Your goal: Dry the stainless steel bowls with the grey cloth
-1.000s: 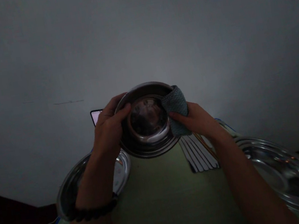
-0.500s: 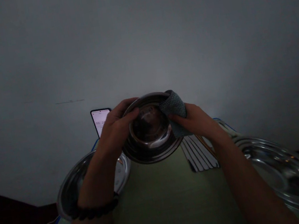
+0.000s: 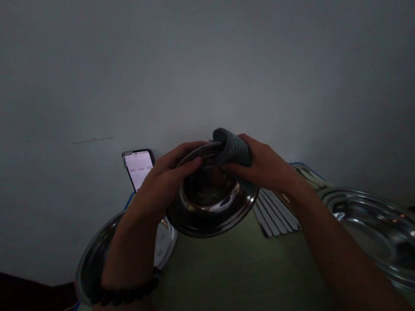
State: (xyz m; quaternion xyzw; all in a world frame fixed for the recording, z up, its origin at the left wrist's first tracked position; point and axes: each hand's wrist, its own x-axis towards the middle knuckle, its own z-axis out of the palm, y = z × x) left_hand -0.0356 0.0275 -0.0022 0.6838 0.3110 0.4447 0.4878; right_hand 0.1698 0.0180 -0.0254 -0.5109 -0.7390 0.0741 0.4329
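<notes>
V dim, slightly blurry, w/ glints on R basin [image 3: 396,238], phone scrn [image 3: 140,169] brightest.

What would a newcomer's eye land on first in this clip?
Most likely the shiny steel bowl in the middle, tilted, its rim held by the left hand while the right hand holds a greyish cloth over that rim. Next might come the bright phone beyond the left hand, then the large metal basin at far right.
</notes>
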